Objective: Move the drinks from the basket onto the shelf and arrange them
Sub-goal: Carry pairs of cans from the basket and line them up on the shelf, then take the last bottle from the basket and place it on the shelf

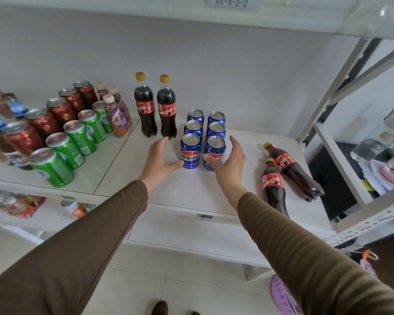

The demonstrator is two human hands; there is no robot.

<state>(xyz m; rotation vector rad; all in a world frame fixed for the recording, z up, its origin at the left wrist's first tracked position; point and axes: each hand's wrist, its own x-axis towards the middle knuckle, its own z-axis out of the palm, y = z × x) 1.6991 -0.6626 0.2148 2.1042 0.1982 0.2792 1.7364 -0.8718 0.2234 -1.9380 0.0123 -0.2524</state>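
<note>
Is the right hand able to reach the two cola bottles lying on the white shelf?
Probably yes: the right hand is open beside the blue cans, and bare shelf separates it from the lying plastic cola bottles.

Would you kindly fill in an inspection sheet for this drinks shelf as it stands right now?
Surface: white shelf, barcode label on its front edge.
Job's things: six blue cans upright in two rows; two cola bottles upright behind them; two more cola bottles lying on their sides at right.
Clutter: red cans, green cans and coffee bottles in rows at left.
Grippers: left hand open, thumb at the front left can; right hand open beside the front right can.
Cables: nothing seen.
Surroundings: purple basket on the floor; neighbouring rack at right.
</note>
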